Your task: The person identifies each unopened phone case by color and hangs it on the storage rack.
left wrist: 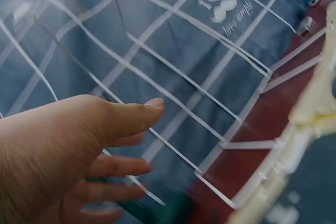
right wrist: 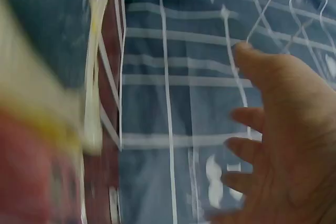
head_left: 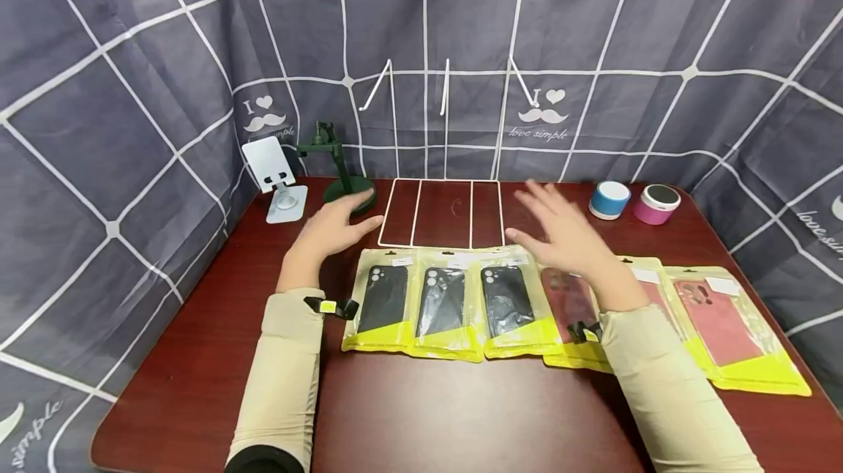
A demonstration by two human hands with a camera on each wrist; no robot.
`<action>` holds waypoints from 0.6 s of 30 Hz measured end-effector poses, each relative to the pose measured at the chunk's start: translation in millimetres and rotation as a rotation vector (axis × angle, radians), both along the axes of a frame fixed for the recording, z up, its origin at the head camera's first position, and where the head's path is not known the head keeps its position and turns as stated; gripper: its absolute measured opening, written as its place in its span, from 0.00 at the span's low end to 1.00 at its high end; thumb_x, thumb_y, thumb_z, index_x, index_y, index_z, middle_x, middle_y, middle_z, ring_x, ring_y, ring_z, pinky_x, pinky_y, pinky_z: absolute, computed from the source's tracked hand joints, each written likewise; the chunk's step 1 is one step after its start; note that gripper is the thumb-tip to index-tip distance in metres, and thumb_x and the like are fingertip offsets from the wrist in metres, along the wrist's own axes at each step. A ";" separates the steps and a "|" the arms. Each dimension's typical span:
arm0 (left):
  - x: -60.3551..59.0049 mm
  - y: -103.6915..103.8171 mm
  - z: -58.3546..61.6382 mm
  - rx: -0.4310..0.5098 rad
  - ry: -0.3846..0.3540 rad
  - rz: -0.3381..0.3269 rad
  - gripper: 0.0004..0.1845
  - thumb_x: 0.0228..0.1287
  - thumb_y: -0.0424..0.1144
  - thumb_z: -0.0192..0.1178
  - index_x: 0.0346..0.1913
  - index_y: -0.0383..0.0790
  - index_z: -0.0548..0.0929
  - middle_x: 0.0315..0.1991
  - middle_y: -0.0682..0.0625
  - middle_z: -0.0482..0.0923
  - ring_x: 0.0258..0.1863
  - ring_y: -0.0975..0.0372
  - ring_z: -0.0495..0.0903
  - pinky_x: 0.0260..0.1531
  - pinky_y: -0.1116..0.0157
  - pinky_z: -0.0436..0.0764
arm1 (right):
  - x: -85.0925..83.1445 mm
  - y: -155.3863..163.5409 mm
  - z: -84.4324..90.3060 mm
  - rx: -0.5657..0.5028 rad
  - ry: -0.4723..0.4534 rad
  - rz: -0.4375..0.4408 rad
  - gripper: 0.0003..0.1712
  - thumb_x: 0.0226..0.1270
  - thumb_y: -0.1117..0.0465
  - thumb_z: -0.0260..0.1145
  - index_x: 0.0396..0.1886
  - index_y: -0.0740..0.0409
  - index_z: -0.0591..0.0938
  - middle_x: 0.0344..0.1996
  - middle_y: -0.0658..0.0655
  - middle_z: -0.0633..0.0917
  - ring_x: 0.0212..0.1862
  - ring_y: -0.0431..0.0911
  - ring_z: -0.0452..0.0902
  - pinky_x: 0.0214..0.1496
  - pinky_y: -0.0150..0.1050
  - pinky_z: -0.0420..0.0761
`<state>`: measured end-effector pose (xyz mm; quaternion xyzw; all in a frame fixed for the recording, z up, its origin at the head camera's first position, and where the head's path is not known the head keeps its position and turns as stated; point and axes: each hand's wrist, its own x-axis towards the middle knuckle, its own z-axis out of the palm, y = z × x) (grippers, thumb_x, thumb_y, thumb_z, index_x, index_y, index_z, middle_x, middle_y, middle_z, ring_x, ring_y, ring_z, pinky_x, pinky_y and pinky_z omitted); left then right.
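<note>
Row of packaged phone cases (head_left: 454, 304) lies left to right along the table (head_left: 461, 414), long axes running near to far. Both hands hover just beyond its far edge, holding nothing: left hand (head_left: 332, 228) fingers relaxed, right hand (head_left: 560, 231) fingers spread, above the red cases (head_left: 718, 319).

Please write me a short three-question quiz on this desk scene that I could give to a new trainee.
1. True or false: the left hand is gripping a packaged phone case.
2. How many packaged black phone cases lie in the row on the table?
3. Which small speaker stands nearer the table's right edge: A) the blue speaker or B) the pink speaker?

Key:
1. False; both it and the right hand hover with fingers spread, holding nothing.
2. Three.
3. B.
</note>
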<state>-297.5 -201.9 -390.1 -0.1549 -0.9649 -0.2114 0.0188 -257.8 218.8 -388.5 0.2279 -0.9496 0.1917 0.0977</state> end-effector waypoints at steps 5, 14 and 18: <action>-20.8 -11.7 -48.1 0.185 -0.146 -0.052 0.30 0.73 0.55 0.59 0.73 0.47 0.73 0.70 0.45 0.71 0.65 0.49 0.73 0.65 0.48 0.70 | 12.0 -76.5 -8.3 -0.125 -0.092 0.336 0.27 0.73 0.49 0.65 0.63 0.62 0.80 0.62 0.59 0.80 0.63 0.55 0.77 0.66 0.52 0.74; -33.1 -12.6 -90.2 0.287 -0.071 -0.068 0.29 0.71 0.49 0.63 0.72 0.49 0.74 0.74 0.48 0.66 0.75 0.53 0.61 0.70 0.47 0.64 | -12.7 -206.6 -30.5 0.134 -0.210 0.266 0.26 0.70 0.47 0.68 0.58 0.61 0.83 0.53 0.59 0.84 0.55 0.55 0.79 0.57 0.49 0.79; -31.9 -10.2 -92.3 0.285 -0.068 -0.071 0.27 0.71 0.49 0.63 0.70 0.49 0.76 0.72 0.50 0.68 0.75 0.55 0.60 0.71 0.49 0.63 | -18.1 -217.7 -46.1 0.276 -0.232 0.072 0.27 0.65 0.37 0.68 0.51 0.52 0.86 0.53 0.57 0.81 0.56 0.57 0.74 0.54 0.53 0.80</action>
